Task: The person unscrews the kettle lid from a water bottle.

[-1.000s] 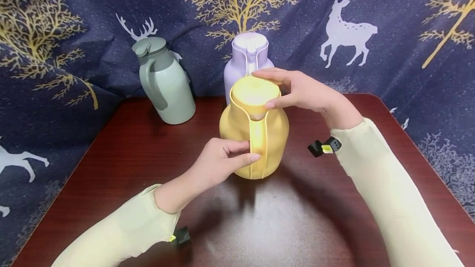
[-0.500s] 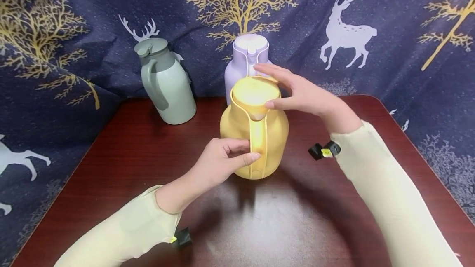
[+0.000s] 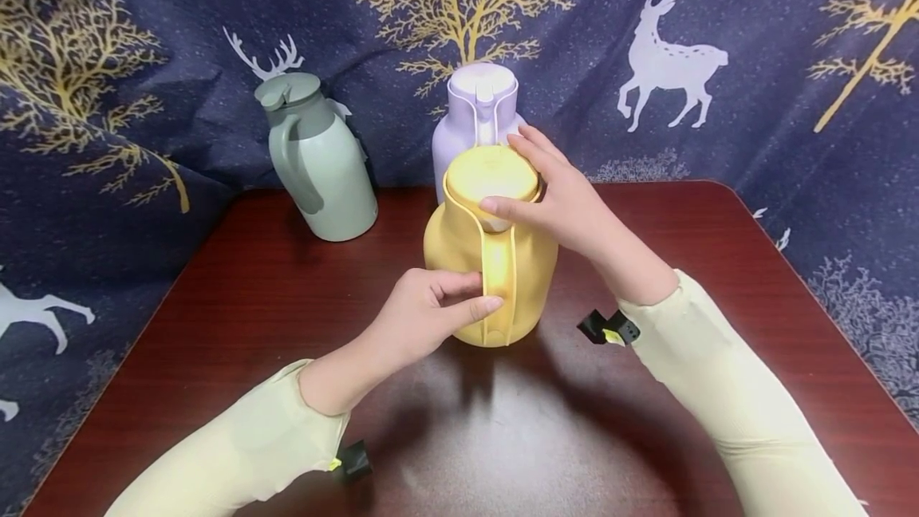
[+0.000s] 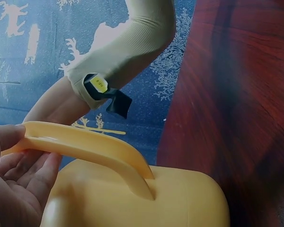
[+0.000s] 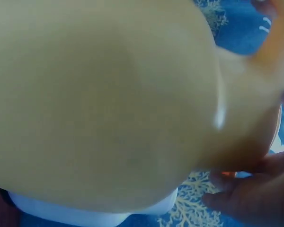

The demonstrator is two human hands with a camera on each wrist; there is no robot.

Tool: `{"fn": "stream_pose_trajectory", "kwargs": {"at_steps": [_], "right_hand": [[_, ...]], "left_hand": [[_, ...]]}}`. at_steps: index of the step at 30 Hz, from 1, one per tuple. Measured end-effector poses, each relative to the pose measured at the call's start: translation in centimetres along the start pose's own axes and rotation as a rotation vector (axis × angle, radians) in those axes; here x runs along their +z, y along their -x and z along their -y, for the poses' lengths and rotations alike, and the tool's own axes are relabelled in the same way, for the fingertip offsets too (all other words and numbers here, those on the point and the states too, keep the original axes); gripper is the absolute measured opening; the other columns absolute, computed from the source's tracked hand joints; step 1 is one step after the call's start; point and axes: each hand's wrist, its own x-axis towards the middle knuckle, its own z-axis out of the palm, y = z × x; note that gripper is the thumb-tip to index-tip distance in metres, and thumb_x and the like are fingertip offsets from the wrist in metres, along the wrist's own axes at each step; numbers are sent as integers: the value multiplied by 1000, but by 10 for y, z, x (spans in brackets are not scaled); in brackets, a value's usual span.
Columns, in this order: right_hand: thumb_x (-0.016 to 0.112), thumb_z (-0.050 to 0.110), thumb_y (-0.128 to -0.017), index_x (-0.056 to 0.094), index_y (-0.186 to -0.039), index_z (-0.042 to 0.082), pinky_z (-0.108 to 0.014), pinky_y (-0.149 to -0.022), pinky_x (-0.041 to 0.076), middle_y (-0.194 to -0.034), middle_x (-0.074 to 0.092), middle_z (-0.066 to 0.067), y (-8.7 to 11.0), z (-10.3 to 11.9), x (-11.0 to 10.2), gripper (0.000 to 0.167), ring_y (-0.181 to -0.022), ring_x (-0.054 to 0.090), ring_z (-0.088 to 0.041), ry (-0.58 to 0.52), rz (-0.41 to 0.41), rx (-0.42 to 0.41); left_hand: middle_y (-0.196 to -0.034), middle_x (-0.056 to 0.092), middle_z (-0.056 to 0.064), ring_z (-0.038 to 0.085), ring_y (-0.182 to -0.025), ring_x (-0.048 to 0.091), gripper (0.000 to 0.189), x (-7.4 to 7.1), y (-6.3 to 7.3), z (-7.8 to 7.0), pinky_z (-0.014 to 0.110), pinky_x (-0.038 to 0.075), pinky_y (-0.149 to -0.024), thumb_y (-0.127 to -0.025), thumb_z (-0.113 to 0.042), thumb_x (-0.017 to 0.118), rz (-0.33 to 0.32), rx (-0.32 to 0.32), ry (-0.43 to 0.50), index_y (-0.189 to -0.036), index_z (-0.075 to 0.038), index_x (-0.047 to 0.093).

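Your left hand pinches the handle of the yellow jug, your right hand clasps its lid! Purple jug just beyond, green jug far left.

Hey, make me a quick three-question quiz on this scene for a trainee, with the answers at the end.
1. True or false: the left hand grips the handle of the yellow jug.
2. In the head view, which jug is partly hidden behind the yellow one?
A) the green jug
B) the lilac jug
3. Fill in: the right hand is at the yellow jug's ____.

Key: 1. True; 2. B; 3. lid.
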Motion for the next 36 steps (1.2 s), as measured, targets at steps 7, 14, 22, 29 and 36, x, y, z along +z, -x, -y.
{"fn": "stream_pose_trajectory", "kwargs": {"at_steps": [7, 14, 22, 29, 36], "right_hand": [[77, 22, -87, 34, -160, 11, -48, -130, 21, -174, 18, -1, -17, -17, -13, 86, -162, 15, -22, -53, 139, -92], [72, 5, -89, 30, -160, 4, -46, -132, 12, -175, 13, -2, -38, -35, -23, 83, -163, 2, -14, -301, 355, -218], [73, 17, -90, 18, -164, 8, -34, -130, 16, -175, 8, -3, -45, -42, -26, 93, -162, 6, -15, -417, 495, -243], [67, 22, -96, 15, -165, 15, -15, -110, 40, -172, 19, -10, -19, -31, -13, 87, -153, 30, -23, -507, 306, -113], [71, 20, -93, 37, -160, 22, -16, -86, 51, -152, 54, -12, 9, -10, 2, 75, -117, 61, -24, -245, 3, 49]], "left_hand": [[-106, 81, 4, 7, -98, 67, 25, -2, -1, 0, 22, 55, -84, -91, -18, 76, 6, 15, -5, -114, -11, 80], [-106, 81, 5, 9, -101, 67, 25, -3, -1, -1, 23, 55, -86, -91, -17, 76, 8, 13, 1, -115, -10, 79], [-110, 80, 6, 11, -104, 69, 27, 0, -1, 0, 26, 56, -91, -92, -18, 76, 1, 6, 20, -118, -10, 78], [-109, 80, 5, 9, -101, 69, 26, 3, 0, 1, 24, 56, -89, -92, -18, 76, -11, -1, 19, -117, -10, 79], [-108, 80, 6, 9, -100, 70, 26, 2, 1, -1, 23, 57, -87, -91, -18, 76, -25, 18, 12, -116, -9, 79]]}}
